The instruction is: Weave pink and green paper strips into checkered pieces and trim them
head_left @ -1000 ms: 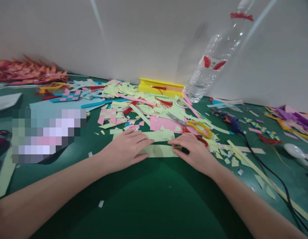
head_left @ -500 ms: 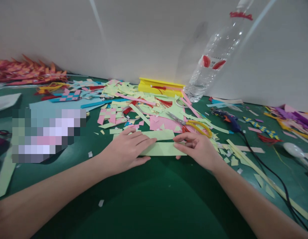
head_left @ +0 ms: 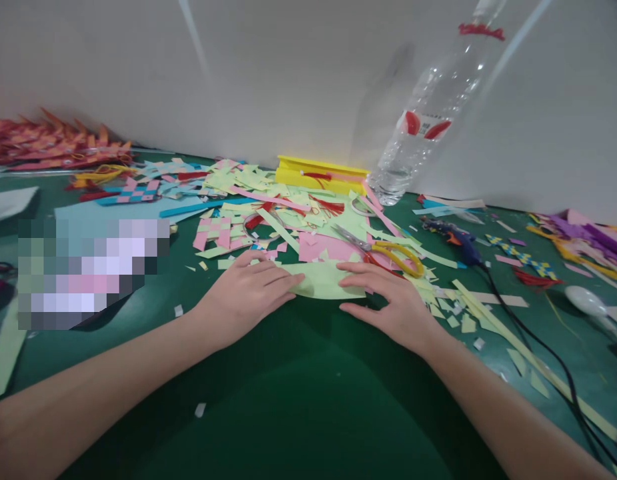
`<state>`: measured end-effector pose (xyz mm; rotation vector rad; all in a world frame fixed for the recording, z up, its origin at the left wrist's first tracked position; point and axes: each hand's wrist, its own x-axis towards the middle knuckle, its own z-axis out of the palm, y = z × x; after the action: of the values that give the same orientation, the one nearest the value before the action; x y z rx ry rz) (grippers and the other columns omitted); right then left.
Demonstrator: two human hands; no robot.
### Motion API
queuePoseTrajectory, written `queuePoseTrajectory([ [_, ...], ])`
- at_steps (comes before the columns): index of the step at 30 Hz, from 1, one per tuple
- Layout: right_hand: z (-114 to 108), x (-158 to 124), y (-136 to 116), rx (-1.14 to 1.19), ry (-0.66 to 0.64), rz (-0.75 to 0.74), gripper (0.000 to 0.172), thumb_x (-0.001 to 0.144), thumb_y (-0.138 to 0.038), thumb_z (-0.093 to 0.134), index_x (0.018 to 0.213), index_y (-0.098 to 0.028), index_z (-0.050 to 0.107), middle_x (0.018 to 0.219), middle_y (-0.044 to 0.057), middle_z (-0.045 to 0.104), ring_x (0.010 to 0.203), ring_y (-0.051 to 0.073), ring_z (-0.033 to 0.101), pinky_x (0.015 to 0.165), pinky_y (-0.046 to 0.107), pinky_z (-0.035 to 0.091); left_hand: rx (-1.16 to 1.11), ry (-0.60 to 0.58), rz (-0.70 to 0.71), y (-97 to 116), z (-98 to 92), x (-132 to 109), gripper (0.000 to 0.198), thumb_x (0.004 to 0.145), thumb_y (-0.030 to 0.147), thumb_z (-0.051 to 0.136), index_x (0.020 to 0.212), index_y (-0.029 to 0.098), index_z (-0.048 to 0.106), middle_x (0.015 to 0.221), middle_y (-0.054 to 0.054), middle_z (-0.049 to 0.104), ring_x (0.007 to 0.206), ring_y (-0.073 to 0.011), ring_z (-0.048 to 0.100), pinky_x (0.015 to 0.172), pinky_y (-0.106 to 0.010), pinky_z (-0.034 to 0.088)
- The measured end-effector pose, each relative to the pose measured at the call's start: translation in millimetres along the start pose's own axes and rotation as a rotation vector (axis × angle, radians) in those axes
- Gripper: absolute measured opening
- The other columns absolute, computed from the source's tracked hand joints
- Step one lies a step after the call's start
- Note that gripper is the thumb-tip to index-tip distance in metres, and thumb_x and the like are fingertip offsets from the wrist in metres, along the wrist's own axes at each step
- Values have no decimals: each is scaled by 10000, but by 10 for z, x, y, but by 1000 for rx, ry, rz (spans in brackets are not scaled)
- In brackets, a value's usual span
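A pale green paper strip lies crosswise between my hands, its lower edge bowed toward me. My left hand holds the strip's left part, fingers on top of it; the thumb is mostly hidden. At the right end, the fingers of my right hand rest on the paper, with the thumb spread apart below the strip's edge. Just beyond my right hand are yellow-handled scissors, blades pointing up and left. A pink paper sheet and many pale green scraps lie behind the strip.
A water bottle leans at the back right. Beside it sits a folded yellow piece. A glue gun trails a black cord on the right, near a white spoon. Red-orange folded paper pieces are piled far left.
The strip's lower edge has moved away from me and now bows. My right thumb and fingers have spread apart. My left thumb no longer shows clearly below the paper.
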<state>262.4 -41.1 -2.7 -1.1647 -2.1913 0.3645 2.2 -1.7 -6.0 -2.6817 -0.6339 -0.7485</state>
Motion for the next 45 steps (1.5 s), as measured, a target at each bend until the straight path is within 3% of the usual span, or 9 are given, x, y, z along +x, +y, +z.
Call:
queuePoseTrajectory([
  [7, -4, 14, -3, 30, 51, 81, 16, 776, -212, 655, 772, -227, 651, 1136, 40, 677, 1011, 207, 647, 879, 347, 516, -4, 31, -2, 10, -40, 36, 227, 954, 165, 422, 990, 148, 646, 843, -22, 740, 745, -151, 676, 853, -338, 405],
  [13, -17, 22, -53, 177, 22, 263, 97, 749, -320, 690, 708, -235, 670, 1042, 35, 712, 978, 226, 661, 794, 352, 539, -8, 36, -15, 0, -44, 30, 213, 953, 160, 424, 1014, 164, 628, 869, -17, 738, 764, -146, 671, 860, -341, 411],
  [16, -18, 25, -27, 242, 100, 339, 158, 703, -365, 724, 669, -222, 666, 955, 56, 725, 936, 244, 671, 778, 383, 541, -9, 34, -40, -11, -38, 16, 215, 950, 168, 435, 1063, 144, 616, 910, -43, 730, 798, -166, 669, 861, -350, 409],
  [26, -17, 39, -40, 340, 267, 343, 166, 678, -275, 737, 603, -209, 605, 792, 38, 718, 904, 219, 678, 805, 368, 558, -134, -14, -230, -62, 7, -34, 246, 962, 308, 435, 1022, 186, 640, 828, -14, 731, 722, -158, 665, 919, -388, 385],
  [31, -2, 43, -96, 422, 367, 373, 264, 658, -235, 759, 676, -220, 496, 724, 5, 711, 734, 180, 700, 703, 318, 586, -104, -25, -277, -76, -29, -32, 181, 946, 281, 463, 974, 221, 632, 811, 8, 729, 732, -169, 666, 974, -417, 362],
  [34, 33, 22, -144, 335, 396, 316, 187, 704, -211, 721, 759, -225, 543, 757, 2, 709, 725, 163, 695, 685, 290, 581, -47, -24, -245, -33, -65, -2, 205, 937, 249, 462, 1106, 215, 572, 975, -32, 719, 878, -196, 664, 1024, -437, 320],
  [38, 82, -21, -235, 46, 394, 119, 101, 760, -170, 663, 827, -240, 636, 804, -6, 707, 749, 143, 678, 688, 252, 559, -24, -48, -162, 89, -104, 47, 423, 909, 267, 514, 1300, 128, 432, 1201, -128, 623, 1115, -251, 572, 1082, -471, 239],
  [42, 100, -30, -307, 17, 275, -16, 88, 796, -156, 628, 844, -229, 637, 792, -8, 708, 741, 136, 673, 695, 240, 546, -113, -55, -126, 179, -114, 60, 306, 893, 268, 549, 1171, 141, 540, 1073, -87, 673, 1029, -223, 612, 1095, -454, 206],
  [45, 106, -17, -306, 60, 146, 11, 88, 802, -213, 642, 888, -229, 641, 823, 9, 705, 762, 156, 667, 690, 257, 538, -189, -65, -133, 186, -99, 51, 128, 910, 240, 518, 969, 179, 613, 877, -21, 699, 848, -172, 656, 1070, -422, 227],
])
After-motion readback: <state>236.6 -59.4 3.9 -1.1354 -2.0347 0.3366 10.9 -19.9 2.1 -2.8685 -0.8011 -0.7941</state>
